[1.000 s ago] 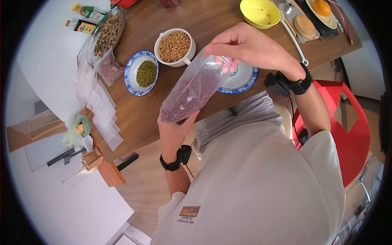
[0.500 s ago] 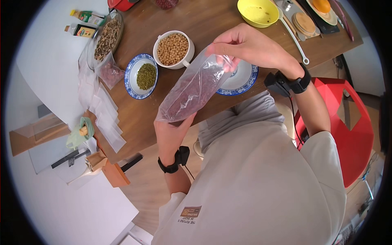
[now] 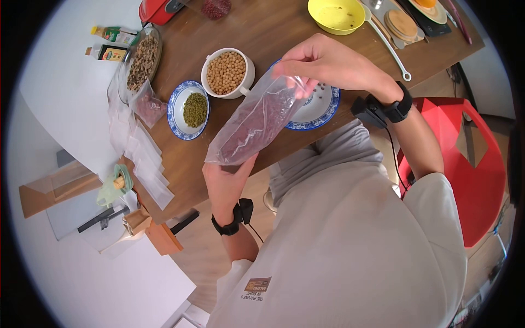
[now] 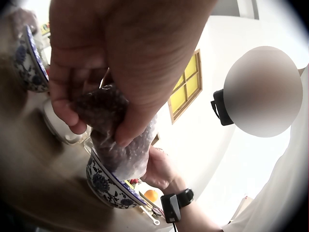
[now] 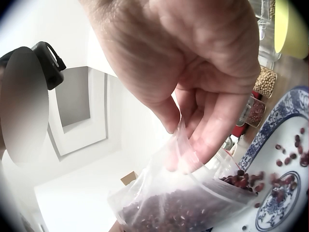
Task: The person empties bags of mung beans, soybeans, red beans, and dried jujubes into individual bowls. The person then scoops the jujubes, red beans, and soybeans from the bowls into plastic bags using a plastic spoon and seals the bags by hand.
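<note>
Plastic bag (image 3: 254,123), clear w/ dark red beans (image 5: 289,159) inside, is held up btwn both hands, above the front edge of the wood table (image 3: 273,33). It lies at a slant, mouth end by the blue-rimmed bowl (image 3: 322,108). L hand (image 3: 225,183) grips the closed end, thumb & fingers round the bunched film & beans. R hand (image 3: 333,63) pinches the film nr the mouth btwn thumb & fingers, right beside/over the bowl. R wrist view: beans sit at the mouth, some blurred, & a no. of them are scattered on the bowl's white inside, around its blue centre pattern.

Nearby on table: white cup (image 3: 249,72) w/ chickpeas (image 3: 226,72), just beside the bag's upper part; next to it, an oval dish (image 3: 174,117), also blue-rimmed, w/ green beans (image 3: 195,110). Farther off, a glass dish (image 3: 158,52) w/ brown dried bits, a small bag w/ reddish contents (image 3: 147,105) touching or v. nr its rim (can't tell which), & a row of flat clear bags (image 3: 147,172) along the table's end. Yellow bowl (image 3: 331,15) is on the far side of R hand, w/ a light-coloured long-handled utensil (image 3: 389,50) beside it. Red chair (image 3: 476,191) stands by the table, nr R arm.
</note>
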Tool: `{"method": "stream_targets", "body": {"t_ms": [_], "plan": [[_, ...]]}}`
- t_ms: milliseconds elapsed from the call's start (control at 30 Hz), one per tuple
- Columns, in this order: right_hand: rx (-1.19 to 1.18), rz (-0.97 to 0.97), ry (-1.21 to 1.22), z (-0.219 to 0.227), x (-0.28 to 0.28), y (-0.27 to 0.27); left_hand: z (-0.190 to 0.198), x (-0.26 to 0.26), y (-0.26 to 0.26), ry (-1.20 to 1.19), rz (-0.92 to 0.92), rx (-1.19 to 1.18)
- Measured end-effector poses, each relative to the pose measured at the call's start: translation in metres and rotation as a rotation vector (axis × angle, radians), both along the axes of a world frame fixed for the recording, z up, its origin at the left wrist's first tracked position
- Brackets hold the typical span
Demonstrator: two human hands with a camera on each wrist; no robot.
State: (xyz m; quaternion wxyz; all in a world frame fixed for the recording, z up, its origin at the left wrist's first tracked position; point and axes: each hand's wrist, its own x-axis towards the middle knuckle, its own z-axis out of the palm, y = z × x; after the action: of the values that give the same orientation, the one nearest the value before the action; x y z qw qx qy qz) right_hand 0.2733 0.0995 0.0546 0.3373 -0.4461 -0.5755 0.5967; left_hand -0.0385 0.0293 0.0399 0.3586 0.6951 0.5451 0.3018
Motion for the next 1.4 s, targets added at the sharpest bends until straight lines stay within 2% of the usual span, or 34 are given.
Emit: {"method": "stream_targets", "body": {"t_ms": [333,1400], "plan": [[-0.008,-0.017,0.032,-0.003,0.002,-0.002,-0.004,-0.004,0.002,-0.011,0.015,0.028],[-0.026,-0.009,0.089,-0.007,0.004,-0.002,0.016,-0.006,-0.002,0.056,0.047,0.054]]}}
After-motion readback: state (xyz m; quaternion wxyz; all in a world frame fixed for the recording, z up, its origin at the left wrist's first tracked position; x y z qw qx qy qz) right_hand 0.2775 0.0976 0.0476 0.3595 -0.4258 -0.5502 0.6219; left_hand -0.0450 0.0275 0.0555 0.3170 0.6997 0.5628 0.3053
